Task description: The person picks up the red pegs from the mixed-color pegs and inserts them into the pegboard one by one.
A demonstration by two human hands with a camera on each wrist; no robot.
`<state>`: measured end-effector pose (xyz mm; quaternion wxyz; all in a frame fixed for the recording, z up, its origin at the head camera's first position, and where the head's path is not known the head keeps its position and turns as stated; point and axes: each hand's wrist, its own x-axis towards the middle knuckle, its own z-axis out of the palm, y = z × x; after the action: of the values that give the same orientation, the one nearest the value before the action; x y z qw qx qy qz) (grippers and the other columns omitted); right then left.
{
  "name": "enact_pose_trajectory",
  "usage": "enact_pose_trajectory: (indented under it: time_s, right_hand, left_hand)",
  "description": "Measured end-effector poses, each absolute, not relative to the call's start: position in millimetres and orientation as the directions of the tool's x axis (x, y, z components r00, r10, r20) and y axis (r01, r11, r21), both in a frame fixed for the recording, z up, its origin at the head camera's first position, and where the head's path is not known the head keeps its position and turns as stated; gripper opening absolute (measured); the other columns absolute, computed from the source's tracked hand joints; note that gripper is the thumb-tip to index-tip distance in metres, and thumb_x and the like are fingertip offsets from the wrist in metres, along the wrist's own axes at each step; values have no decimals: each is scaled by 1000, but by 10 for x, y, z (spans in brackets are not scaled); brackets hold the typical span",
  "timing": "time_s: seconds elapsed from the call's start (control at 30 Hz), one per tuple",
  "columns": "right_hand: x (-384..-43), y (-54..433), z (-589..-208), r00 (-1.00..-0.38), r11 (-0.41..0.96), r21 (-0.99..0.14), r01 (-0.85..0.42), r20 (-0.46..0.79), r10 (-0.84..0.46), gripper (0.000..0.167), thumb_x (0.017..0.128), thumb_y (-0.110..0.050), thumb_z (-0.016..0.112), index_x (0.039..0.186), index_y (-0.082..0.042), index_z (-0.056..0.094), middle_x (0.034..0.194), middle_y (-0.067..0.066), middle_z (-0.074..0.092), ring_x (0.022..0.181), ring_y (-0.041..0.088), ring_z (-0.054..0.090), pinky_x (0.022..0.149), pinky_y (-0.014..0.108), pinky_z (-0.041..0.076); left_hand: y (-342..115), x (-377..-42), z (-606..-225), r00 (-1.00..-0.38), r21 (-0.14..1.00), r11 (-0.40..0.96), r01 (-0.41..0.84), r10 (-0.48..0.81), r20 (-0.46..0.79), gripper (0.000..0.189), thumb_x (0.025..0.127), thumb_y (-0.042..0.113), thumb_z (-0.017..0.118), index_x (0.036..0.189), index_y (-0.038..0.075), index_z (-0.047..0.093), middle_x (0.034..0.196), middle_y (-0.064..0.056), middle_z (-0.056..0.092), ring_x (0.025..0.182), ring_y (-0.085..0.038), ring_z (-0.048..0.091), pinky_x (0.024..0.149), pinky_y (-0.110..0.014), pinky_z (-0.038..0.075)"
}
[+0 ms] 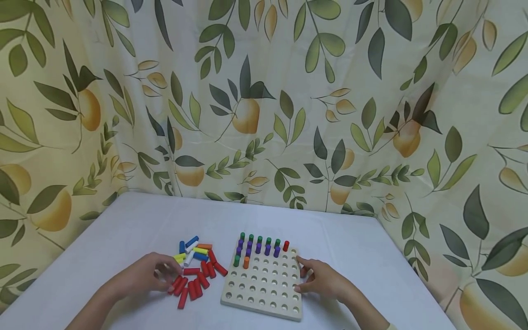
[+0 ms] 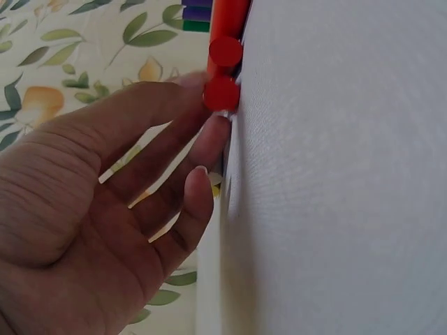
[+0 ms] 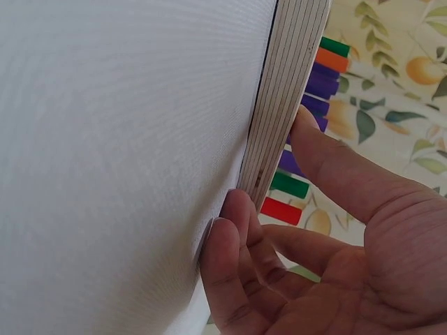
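Note:
My left hand [image 1: 153, 272] is at the left edge of a group of red pegs on the white table. Its thumb and fingertips pinch the end of a red peg [image 2: 221, 94], beside another red one. The wooden pegboard [image 1: 256, 295] lies right of the loose pegs. With the thumb on its top and fingers against its side, my right hand [image 1: 323, 278] grips the board's right edge. Standing in the board are a back row of green pegs [image 1: 260, 239] ending in a red peg [image 1: 286, 246], purple pegs [image 1: 258, 248] before it, then one green and one orange peg [image 1: 246, 262].
Blue, white and yellow pegs [image 1: 200, 251] lie loose behind the red ones, with an orange peg [image 1: 204, 246] among them. The white tablecloth [image 1: 165, 215] reaches back to a curtain [image 1: 264, 160] printed with leaves and fruit.

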<state>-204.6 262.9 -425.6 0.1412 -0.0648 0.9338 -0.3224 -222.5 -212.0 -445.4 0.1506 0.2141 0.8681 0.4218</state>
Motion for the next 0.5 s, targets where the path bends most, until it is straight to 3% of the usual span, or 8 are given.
enact_pose_trajectory:
  time_s: [0.5]
  right_hand:
    - [-2057, 2639, -4256, -948, 777, -629, -32, -226, -223, 88, 79, -22, 91, 152, 2, 47, 98, 1, 57, 80, 19, 55, 69, 33, 46]
  left_hand:
    - [-2129, -2230, -4459, -902, 752, 626, 205, 419, -102, 32, 78, -2, 86, 103, 15, 77, 100, 0, 68, 90, -23, 59, 74, -37, 59]
